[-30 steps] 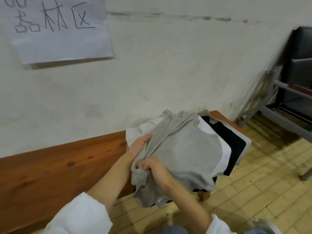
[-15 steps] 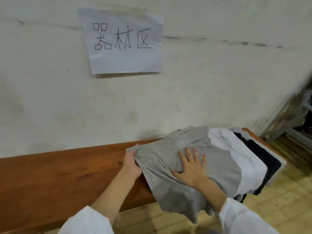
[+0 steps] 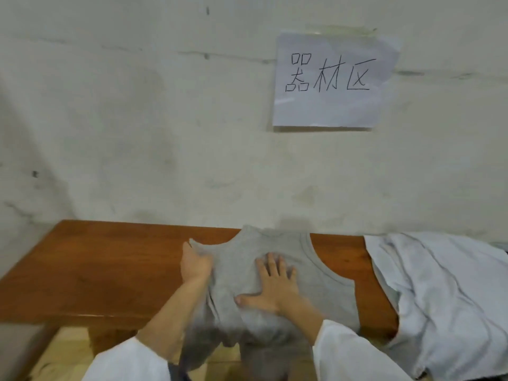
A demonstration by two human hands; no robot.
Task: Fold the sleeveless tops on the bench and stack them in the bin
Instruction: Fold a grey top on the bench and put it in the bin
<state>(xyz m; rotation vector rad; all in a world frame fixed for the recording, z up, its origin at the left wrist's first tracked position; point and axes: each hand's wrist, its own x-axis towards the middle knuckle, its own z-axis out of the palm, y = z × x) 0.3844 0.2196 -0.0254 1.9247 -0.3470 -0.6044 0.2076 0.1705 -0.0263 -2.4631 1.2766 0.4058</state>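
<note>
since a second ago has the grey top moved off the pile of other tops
Yes. The grey sleeveless top now lies along the wooden bench, left of the white top, with bare bench between them; earlier it lay on that pile.

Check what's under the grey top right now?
The grey top lies on the wooden bench, its hem hanging off the front edge. The right hand presses flat on it; the left hand grips its left edge. Anything beneath the fabric is covered.
</note>
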